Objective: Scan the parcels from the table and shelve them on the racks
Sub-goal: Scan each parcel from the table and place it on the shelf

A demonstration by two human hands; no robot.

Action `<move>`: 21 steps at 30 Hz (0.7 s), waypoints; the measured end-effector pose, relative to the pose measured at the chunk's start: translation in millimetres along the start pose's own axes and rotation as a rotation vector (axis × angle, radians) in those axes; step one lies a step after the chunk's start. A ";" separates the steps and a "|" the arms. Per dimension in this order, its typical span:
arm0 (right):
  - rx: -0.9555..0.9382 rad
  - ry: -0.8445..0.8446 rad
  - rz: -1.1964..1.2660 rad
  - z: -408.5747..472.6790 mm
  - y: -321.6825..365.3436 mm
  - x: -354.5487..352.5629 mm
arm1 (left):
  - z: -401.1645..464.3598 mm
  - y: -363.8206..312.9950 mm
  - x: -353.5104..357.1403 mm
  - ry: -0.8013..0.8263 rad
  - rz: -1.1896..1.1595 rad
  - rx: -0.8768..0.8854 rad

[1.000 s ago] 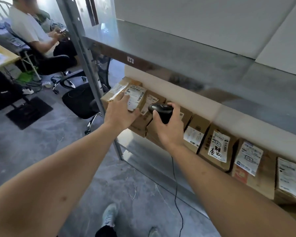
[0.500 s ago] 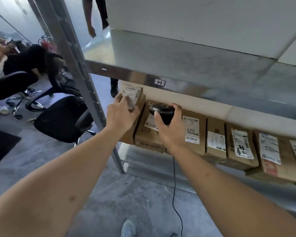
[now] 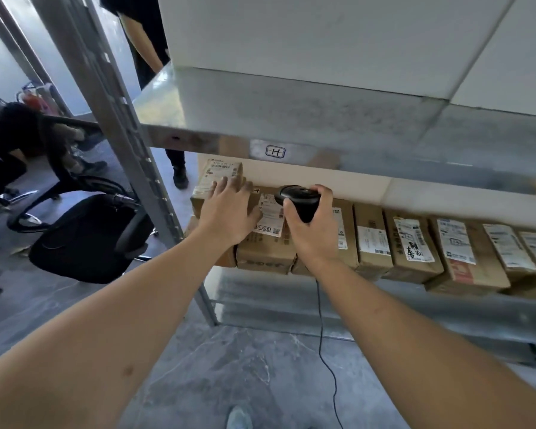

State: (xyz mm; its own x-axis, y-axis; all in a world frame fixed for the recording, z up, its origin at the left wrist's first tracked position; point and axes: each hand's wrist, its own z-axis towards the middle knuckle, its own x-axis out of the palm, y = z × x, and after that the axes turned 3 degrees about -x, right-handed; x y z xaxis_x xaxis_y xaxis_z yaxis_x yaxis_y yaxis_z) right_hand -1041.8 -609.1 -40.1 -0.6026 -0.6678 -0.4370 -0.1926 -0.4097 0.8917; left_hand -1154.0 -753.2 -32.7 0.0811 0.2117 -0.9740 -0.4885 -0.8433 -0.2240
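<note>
Parcels fill the middle shelf [image 3: 384, 292] of a grey metal rack, standing side by side in a row of brown cardboard boxes with white shipping labels facing outward; one small parcel [image 3: 220, 178] sits at the far left end of that row, on top of another box and just beside the rack's upright post [image 3: 115, 119]; the person's left hand [image 3: 226, 212] lies flat against its front with fingers straight and spread, pressing rather than gripping, which suggests this box is being seated into place; the right hand [image 3: 314, 230] is curled around a black handheld scanner [image 3: 297, 201], held in front of the neighbouring boxes [image 3: 266, 243], with its thin black cord [image 3: 322, 335] hanging down toward the grey floor [image 3: 229, 366]; the shelf edge above carries a small tag marked with the letter H [image 3: 275, 151]; further right, about six more labelled boxes [image 3: 415, 246] line the same shelf, so a good share of the shelving looks already done; the shelf above the tag shows only bare metal in the part visible; no tabletop appears in view, so how many parcels wait to be scanned cannot be told; an empty black office chair [image 3: 84, 236] stands to the left, and another person's legs [image 3: 174, 162] show beyond the post.
</note>
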 end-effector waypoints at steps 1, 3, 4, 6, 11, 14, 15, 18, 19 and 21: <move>0.009 -0.018 -0.006 -2.0 -0.4 -7.6 | -0.1 -7.9 -1.5 0.013 -0.010 0.027; 0.031 -0.064 -0.025 -5.3 -3.5 -24.0 | -1.3 -26.2 -3.5 0.046 -0.034 0.065; 0.036 -0.093 -0.025 -6.9 -5.9 -32.4 | -1.9 -35.8 -3.7 0.060 -0.034 0.087; 0.051 -0.153 -0.018 -9.8 -11.3 -49.9 | -3.9 -56.6 -4.1 0.073 -0.015 0.137; 0.088 -0.277 -0.004 -20.8 -28.2 -102.6 | -11.4 -112.9 -2.4 0.138 0.022 0.236; 0.103 -0.340 0.005 -28.8 -40.5 -137.3 | -17.3 -149.2 1.9 0.162 0.026 0.305; 0.114 -0.358 -0.001 -31.7 -44.5 -149.4 | -18.9 -162.0 3.7 0.169 0.029 0.327; 0.129 -0.410 -0.022 -41.6 -56.4 -187.2 | -25.3 -202.2 9.2 0.177 0.040 0.388; 0.133 -0.427 -0.025 -45.4 -59.9 -200.2 | -27.6 -216.4 11.1 0.180 0.042 0.406; 0.146 -0.457 -0.027 -53.2 -67.5 -226.6 | -33.8 -245.9 15.3 0.186 0.041 0.448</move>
State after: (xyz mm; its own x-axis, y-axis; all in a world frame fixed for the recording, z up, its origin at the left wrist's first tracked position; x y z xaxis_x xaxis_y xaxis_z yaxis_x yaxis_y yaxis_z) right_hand -851.0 -463.2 -7.6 -0.8685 -0.3031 -0.3922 -0.2995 -0.3096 0.9025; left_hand -1003.2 -559.3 6.3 0.1884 0.0566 -0.9805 -0.8174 -0.5444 -0.1884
